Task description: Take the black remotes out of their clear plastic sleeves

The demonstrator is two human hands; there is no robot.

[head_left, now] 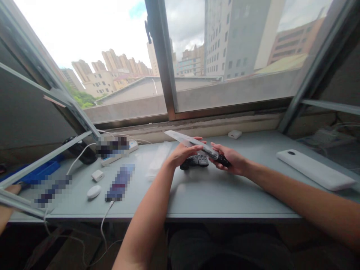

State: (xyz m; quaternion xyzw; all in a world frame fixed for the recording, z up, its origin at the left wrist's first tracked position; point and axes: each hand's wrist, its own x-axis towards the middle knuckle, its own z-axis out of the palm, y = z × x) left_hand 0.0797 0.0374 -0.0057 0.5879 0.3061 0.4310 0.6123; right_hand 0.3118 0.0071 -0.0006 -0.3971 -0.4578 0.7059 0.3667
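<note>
My right hand (229,159) grips a black remote control (224,160) by its near end. A clear plastic sleeve (180,138) covers the remote's far part and stretches out past it to the upper left. My left hand (185,152) pinches this sleeve from the left side, fingers behind it and thumb in front. Below the two hands, several black remotes (201,160) with keypads lie side by side on the table, partly hidden by my left hand. Left of them rests a flat pile of clear plastic sleeves (157,161).
On the grey table (225,198) a phone (119,183) charges at left, near a white oval case (93,192), a white adapter (97,175) and a power strip (119,153). A long white box (315,168) lies at right. Another person's arm (8,198) shows at far left.
</note>
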